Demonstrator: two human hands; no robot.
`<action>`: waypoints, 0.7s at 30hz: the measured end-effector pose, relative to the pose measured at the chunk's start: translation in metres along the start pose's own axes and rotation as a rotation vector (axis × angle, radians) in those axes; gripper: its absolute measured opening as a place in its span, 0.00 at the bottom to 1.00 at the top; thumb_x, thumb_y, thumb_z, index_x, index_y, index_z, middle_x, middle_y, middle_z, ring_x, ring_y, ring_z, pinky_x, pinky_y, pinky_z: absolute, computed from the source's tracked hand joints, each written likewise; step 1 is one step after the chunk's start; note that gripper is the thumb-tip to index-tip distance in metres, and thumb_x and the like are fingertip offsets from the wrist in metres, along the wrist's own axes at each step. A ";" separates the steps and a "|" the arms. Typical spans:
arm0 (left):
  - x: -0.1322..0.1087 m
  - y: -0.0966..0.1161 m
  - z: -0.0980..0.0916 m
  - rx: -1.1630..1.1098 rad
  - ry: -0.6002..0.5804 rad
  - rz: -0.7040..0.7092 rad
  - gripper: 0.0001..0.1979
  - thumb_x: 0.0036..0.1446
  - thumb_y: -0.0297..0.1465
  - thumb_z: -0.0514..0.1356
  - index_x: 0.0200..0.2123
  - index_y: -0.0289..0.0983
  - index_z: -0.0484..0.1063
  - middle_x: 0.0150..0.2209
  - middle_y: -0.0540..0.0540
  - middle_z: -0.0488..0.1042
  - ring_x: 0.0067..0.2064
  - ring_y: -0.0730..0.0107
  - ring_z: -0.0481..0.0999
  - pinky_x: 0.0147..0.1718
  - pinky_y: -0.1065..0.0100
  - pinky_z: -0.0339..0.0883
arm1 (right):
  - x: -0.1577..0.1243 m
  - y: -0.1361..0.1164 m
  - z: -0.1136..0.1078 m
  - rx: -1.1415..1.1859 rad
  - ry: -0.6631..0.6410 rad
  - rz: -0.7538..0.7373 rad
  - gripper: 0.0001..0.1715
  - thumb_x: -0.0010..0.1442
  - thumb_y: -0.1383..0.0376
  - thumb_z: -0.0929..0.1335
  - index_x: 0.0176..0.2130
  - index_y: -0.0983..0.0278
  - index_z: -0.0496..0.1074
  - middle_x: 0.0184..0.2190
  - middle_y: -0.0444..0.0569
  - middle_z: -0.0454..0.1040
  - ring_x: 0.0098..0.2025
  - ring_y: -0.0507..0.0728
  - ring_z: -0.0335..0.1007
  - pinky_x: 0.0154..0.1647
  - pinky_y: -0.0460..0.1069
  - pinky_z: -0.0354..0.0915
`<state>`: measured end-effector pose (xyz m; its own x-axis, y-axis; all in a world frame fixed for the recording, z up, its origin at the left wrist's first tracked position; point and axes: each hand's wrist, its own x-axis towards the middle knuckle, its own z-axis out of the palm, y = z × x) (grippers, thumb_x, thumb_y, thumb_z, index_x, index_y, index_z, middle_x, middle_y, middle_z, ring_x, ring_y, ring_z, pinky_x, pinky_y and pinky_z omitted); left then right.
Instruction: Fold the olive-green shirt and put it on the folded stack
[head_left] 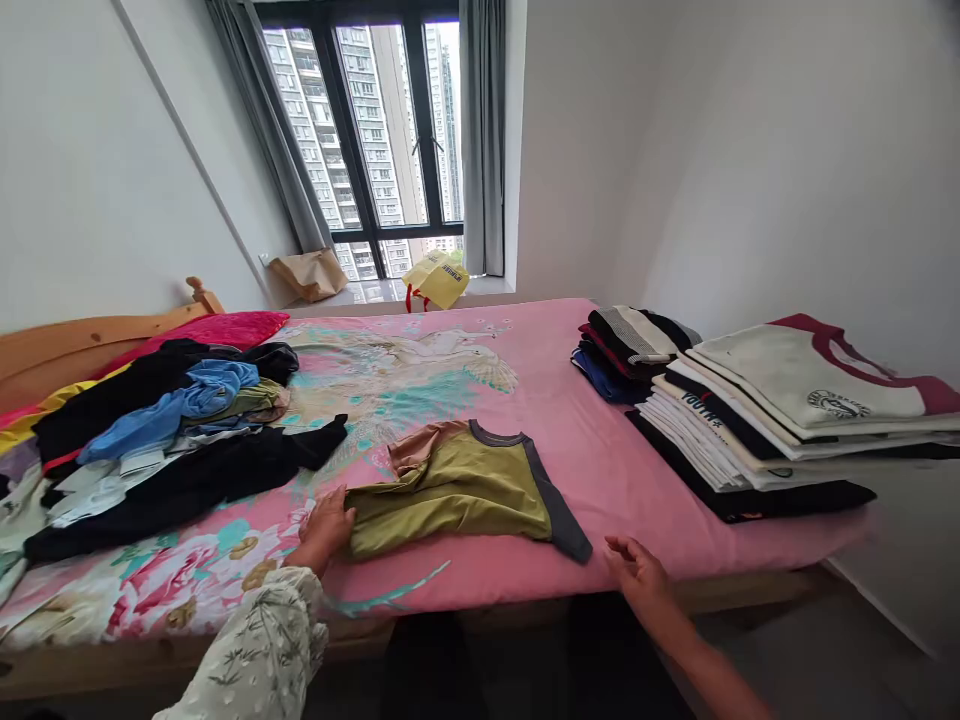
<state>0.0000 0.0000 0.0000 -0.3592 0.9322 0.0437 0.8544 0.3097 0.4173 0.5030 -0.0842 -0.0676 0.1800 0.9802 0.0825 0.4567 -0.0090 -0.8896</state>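
An olive T-shirt (450, 490) lies on the bed in front of me, its collar pointing away and to the right. One of its sleeves is dark grey and the other pinkish-brown; the pinkish one is partly folded in. My left hand (326, 525) is at the hem on the shirt's left end, fingers closed on the cloth. Just right of the grey sleeve's tip, my right hand (636, 572) hovers with fingers apart and holds nothing.
A loose heap of clothes (180, 430) covers the bed's left side. Folded shirts (780, 400) and a smaller stack of dark clothes (634, 345) stand on the right. A yellow bag (439, 280) and a brown paper bag (309, 273) are by the window.
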 end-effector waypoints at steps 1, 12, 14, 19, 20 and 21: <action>0.001 0.002 -0.002 0.014 -0.002 -0.022 0.17 0.42 0.28 0.59 0.39 0.34 0.71 0.47 0.31 0.73 0.57 0.37 0.65 0.54 0.43 0.55 | 0.010 0.001 0.001 -0.021 -0.009 0.006 0.27 0.57 0.50 0.61 0.45 0.67 0.70 0.44 0.58 0.74 0.47 0.61 0.71 0.49 0.54 0.66; -0.157 0.065 0.012 -0.405 -0.124 0.172 0.11 0.51 0.43 0.57 0.31 0.41 0.68 0.28 0.49 0.70 0.32 0.64 0.70 0.34 0.66 0.65 | 0.026 -0.024 0.033 -0.023 0.102 0.083 0.19 0.54 0.52 0.61 0.36 0.63 0.68 0.32 0.50 0.72 0.34 0.59 0.69 0.38 0.53 0.66; -0.201 0.076 0.021 -0.632 -0.179 0.116 0.13 0.49 0.44 0.60 0.28 0.40 0.67 0.25 0.51 0.67 0.29 0.67 0.67 0.31 0.68 0.62 | -0.005 -0.042 0.041 0.099 0.048 0.050 0.20 0.55 0.51 0.62 0.39 0.63 0.67 0.32 0.50 0.72 0.34 0.58 0.69 0.37 0.51 0.66; -0.257 0.117 0.022 -1.214 -0.341 -0.132 0.20 0.46 0.43 0.66 0.38 0.36 0.72 0.30 0.49 0.73 0.32 0.70 0.69 0.33 0.71 0.63 | -0.101 -0.104 0.077 0.259 -0.513 -0.227 0.30 0.49 0.63 0.70 0.52 0.60 0.65 0.47 0.51 0.71 0.47 0.60 0.68 0.47 0.52 0.65; -0.259 0.124 0.017 -1.318 -0.374 -0.157 0.21 0.47 0.42 0.66 0.41 0.36 0.72 0.33 0.48 0.74 0.34 0.70 0.70 0.35 0.70 0.64 | -0.114 -0.114 0.084 0.302 -0.542 -0.269 0.33 0.49 0.64 0.71 0.54 0.59 0.64 0.49 0.51 0.70 0.50 0.60 0.67 0.49 0.52 0.64; -0.260 0.129 0.011 -1.405 -0.398 -0.173 0.21 0.47 0.40 0.67 0.43 0.37 0.72 0.35 0.47 0.75 0.35 0.70 0.71 0.35 0.70 0.65 | -0.122 -0.122 0.089 0.355 -0.549 -0.286 0.31 0.51 0.64 0.70 0.54 0.59 0.64 0.49 0.51 0.70 0.49 0.59 0.67 0.49 0.52 0.64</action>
<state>0.2080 -0.2005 0.0327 -0.0931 0.9643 -0.2479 -0.3301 0.2050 0.9214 0.3476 -0.1850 -0.0090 -0.4115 0.8936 0.1793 0.0929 0.2368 -0.9671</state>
